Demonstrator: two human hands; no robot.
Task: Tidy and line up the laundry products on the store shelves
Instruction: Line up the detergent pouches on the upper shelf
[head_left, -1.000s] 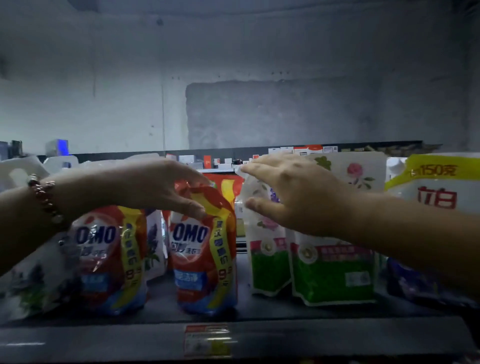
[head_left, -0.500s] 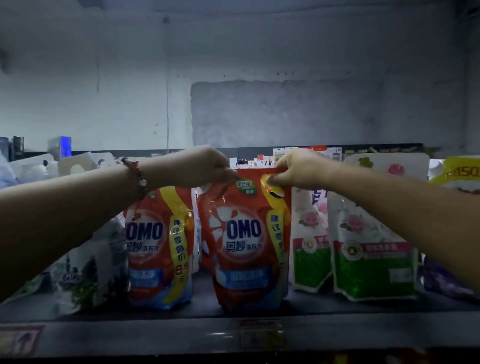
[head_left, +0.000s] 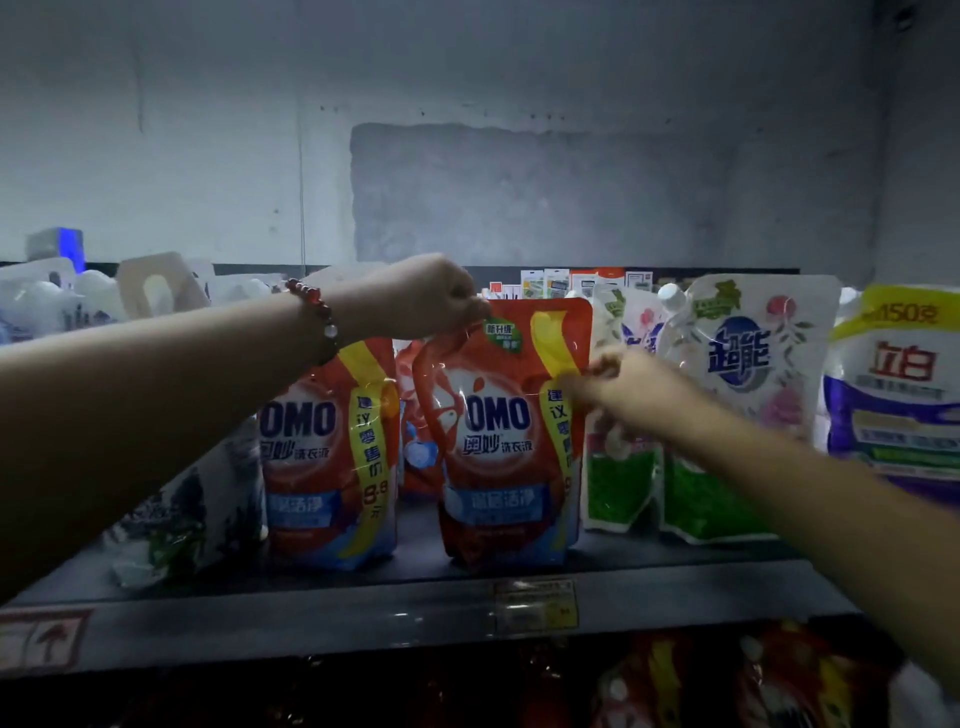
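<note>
While the shelf (head_left: 363, 618) carries the pouches upright along its dark front lip, best to set the red OMO detergent pouch (head_left: 506, 431) square to that lip, label forward, level with the second OMO pouch (head_left: 327, 447) just beside it on the left

Pinched at its top left corner by the left hand (head_left: 415, 299), fingers curled tight on the seal; standing on the shelf, near the front edge, between its twin and the green-and-white floral pouches (head_left: 618, 467)

Right hand (head_left: 623, 384) blurred at the pouch's right side, near or touching the yellow band; whether that grip has hold of anything cannot be told

Worth steadying the base before letting go at the top: soft pouch, likely to slump or lean if released while tilted

Little room sideways: narrow gaps only to the neighbours on either side, with another red pouch close behind. Front lip close under the base, so any pull forward risks tipping it off toward the lower shelf stock. Open room mostly overhead, bare wall above, so lifting and resetting looks safer than sliding

Further right, the Chaoneng floral pouch (head_left: 748, 384) and the Liby pouch (head_left: 893, 384) standing near, well inside the reach of the right forearm, easy to knock
</note>
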